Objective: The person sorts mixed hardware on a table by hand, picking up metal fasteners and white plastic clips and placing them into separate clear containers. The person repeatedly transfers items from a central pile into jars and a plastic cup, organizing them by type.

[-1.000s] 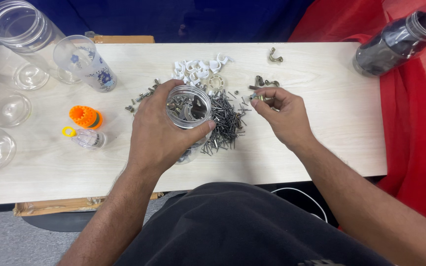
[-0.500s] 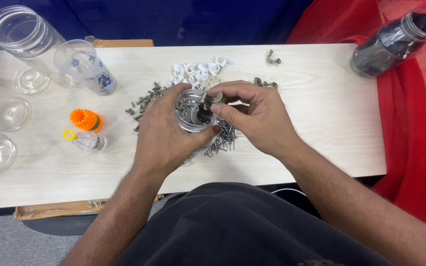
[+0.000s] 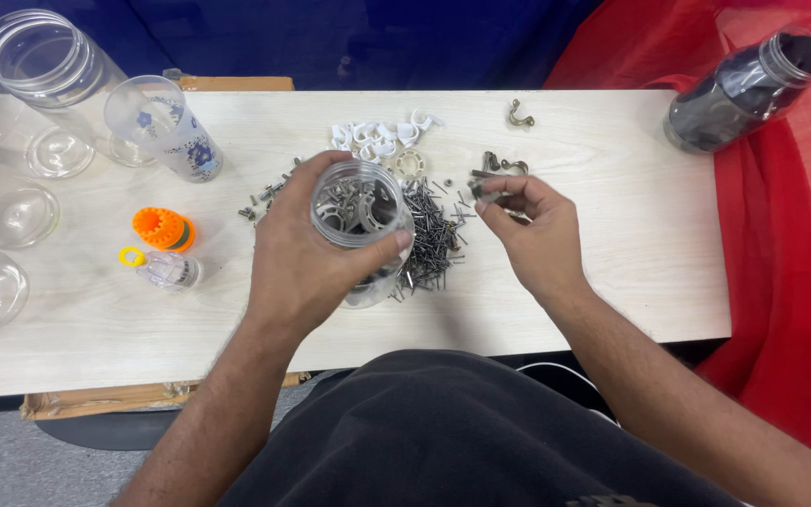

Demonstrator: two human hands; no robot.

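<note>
Left hand (image 3: 307,258) gripped the clear jar (image 3: 360,221) of metal hooks; right hand (image 3: 532,235), withdrawn from its mouth, pinched another hook (image 3: 482,180) beside the nails (image 3: 432,235).

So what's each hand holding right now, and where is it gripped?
Left hand wraps the side wall of a clear jar. Right hand pinches a small metal hook at its end with its fingertips.

Pale wooden table (image 3: 612,282), red cloth (image 3: 781,282), grey floor (image 3: 11,460)
</note>
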